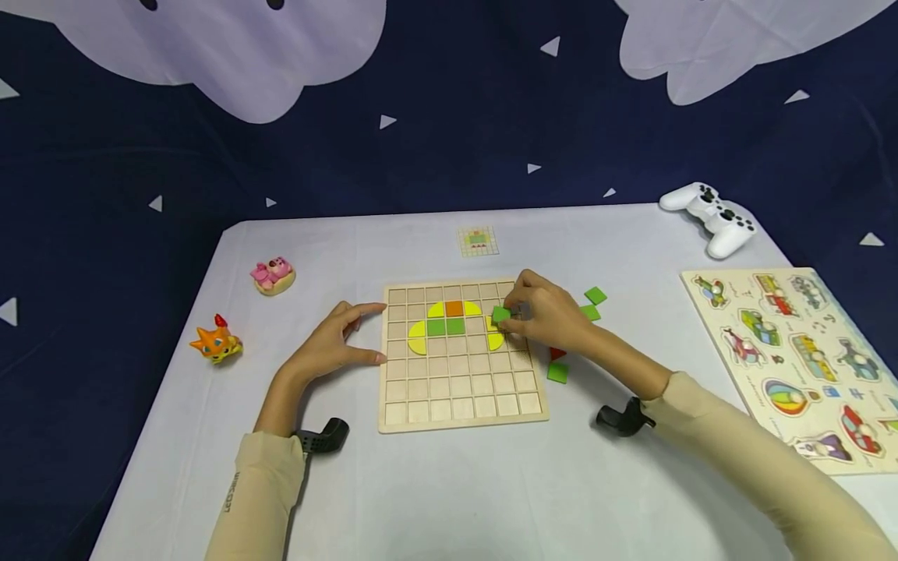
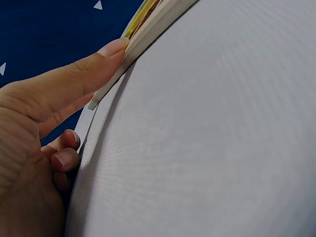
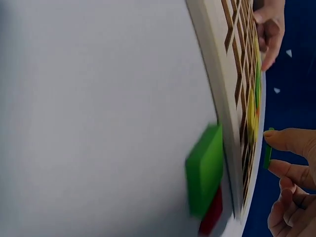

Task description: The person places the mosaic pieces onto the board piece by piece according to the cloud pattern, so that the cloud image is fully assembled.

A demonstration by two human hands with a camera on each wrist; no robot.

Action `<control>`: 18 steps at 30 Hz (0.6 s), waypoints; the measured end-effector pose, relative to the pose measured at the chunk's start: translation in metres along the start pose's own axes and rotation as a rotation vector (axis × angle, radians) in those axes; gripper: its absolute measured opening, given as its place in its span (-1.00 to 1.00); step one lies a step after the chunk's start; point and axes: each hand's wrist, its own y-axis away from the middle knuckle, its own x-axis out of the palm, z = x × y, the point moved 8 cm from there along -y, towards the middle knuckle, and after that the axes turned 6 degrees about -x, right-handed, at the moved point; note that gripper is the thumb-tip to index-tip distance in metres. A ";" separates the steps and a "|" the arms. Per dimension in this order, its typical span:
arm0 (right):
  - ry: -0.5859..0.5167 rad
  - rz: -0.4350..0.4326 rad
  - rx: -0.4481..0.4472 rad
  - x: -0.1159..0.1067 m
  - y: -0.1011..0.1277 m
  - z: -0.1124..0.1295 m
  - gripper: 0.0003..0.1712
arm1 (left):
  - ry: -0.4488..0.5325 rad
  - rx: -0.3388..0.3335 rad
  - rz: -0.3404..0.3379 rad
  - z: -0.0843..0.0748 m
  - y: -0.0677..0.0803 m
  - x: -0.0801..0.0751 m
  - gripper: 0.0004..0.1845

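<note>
White tablecloth (image 1: 449, 499) beneath, the left hand (image 1: 335, 343) spreads wide against the wooden grid board (image 1: 463, 426); the right hand (image 1: 543, 308) pinches a green square tile (image 1: 501, 315), seemingly mid-placement, needing careful squaring-up.

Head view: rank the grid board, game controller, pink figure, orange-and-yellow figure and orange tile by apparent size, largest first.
1. Grid board
2. Game controller
3. Pink figure and orange-and-yellow figure: too alike to rank
4. Orange tile
</note>
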 end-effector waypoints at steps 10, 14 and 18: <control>0.010 0.028 -0.091 0.024 -0.014 0.022 -0.72 | 0.013 0.001 -0.002 -0.001 -0.001 0.001 -0.09; -0.025 0.015 -0.076 0.028 -0.015 0.022 -0.74 | 0.009 0.001 -0.001 -0.001 -0.001 0.001 -0.09; -0.086 -0.004 -0.051 0.030 -0.018 0.020 -0.80 | 0.005 0.003 -0.004 -0.001 -0.001 -0.001 -0.10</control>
